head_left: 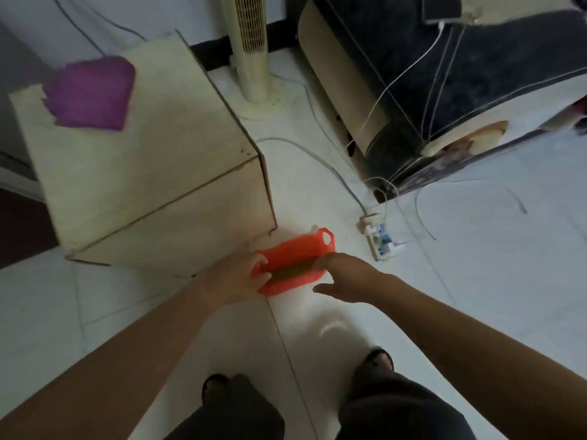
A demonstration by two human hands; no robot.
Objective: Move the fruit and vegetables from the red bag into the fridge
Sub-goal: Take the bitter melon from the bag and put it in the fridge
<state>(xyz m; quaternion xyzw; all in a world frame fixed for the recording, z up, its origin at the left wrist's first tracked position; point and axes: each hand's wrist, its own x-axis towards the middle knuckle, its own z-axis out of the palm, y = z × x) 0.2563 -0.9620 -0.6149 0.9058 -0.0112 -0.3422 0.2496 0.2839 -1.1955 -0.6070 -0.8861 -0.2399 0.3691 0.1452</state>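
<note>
Left hand [236, 277] pinches the thin red plastic bag [295, 252] beside the pale wooden cabinet [152, 173]; right hand [346, 274] loose-fingered at its rim. The flimsy mouth may collapse.

At the centre of the frame we see a red plastic carrier bag [295, 252] lying on the pale tiled floor [476, 265], with something green [286, 274] showing in its open mouth. Our left hand [236, 277] grips the bag's left edge. Our right hand [346, 274] rests at its right edge, thumb spread, though we cannot tell whether its fingers pinch the plastic. A pale wooden box-shaped cabinet [143, 160] fills the upper left, a purple cloth [92, 93] on top. A white power strip [379, 238] lies right of the bag.
</note>
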